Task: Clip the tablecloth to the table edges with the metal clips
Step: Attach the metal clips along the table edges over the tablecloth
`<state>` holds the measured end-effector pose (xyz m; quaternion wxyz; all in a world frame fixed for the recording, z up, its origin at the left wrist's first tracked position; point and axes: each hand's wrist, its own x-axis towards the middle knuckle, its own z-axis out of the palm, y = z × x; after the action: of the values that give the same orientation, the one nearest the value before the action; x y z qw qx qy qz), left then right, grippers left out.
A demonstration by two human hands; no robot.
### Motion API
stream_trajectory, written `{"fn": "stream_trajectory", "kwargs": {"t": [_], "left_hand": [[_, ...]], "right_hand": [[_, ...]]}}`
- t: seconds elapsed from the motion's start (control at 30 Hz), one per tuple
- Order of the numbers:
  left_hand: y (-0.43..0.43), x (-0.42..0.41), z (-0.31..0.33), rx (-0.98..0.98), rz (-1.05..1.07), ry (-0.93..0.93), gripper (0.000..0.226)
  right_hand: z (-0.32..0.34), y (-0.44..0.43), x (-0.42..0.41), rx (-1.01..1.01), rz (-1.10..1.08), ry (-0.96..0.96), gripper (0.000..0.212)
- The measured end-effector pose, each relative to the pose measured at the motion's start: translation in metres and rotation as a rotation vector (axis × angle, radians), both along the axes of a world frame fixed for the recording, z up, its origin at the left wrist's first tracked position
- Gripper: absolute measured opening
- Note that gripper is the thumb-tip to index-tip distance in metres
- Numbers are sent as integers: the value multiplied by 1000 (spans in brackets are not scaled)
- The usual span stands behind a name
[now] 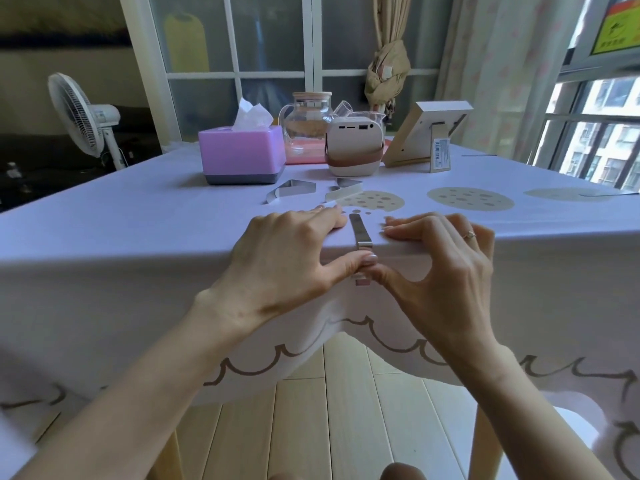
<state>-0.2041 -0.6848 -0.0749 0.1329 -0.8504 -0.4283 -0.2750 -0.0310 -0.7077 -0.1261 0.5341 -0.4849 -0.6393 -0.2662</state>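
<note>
Cloth, pale lilac with a scalloped brown border and spotted round prints, covers the counter and hangs down over its 6 o'clock edge; this is the tablecloth. One metal clip sits on that near edge at the middle. Its flat upper arm lies on the cloth pointing to 12 o'clock, and it bends over the edge and runs down the front.

The left hand is at the clip's 9 o'clock. Its fingers lie straight and flat on top of the cloth, and its thumb reaches across the front of the edge onto the clip's hanging part. The right hand, wearing a ring, is at the clip's 3 o'clock. Its fingers are bent at the knuckles with the tips resting on the cloth, and its thumb meets the left thumb on the clip's front. Neither hand wraps around anything; both press.

Two spare clips lie loose on the cloth at 11 and 12 o'clock from the fitted one, near each other.

Farther toward 12 o'clock stand a purple tissue box, a glass jug, a small beige device with a brown strap and a photo frame seen from behind. A white fan stands off the counter at 10 o'clock. Pale wooden floor shows under the hanging cloth.
</note>
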Motion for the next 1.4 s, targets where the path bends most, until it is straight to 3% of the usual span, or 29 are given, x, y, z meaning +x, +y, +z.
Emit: {"fn": "stream_trajectory", "kwargs": {"t": [0.67, 0.83, 1.4], "left_hand": [[-1, 4, -2, 75, -36, -72, 68], [1, 3, -4, 111, -52, -54, 64], [1, -1, -1, 167, -125, 5, 52]], "right_hand": [[1, -2, -1, -20, -20, -12, 46], [4, -3, 1, -53, -43, -127, 36], [15, -6, 0, -156, 221, -123, 18]]}}
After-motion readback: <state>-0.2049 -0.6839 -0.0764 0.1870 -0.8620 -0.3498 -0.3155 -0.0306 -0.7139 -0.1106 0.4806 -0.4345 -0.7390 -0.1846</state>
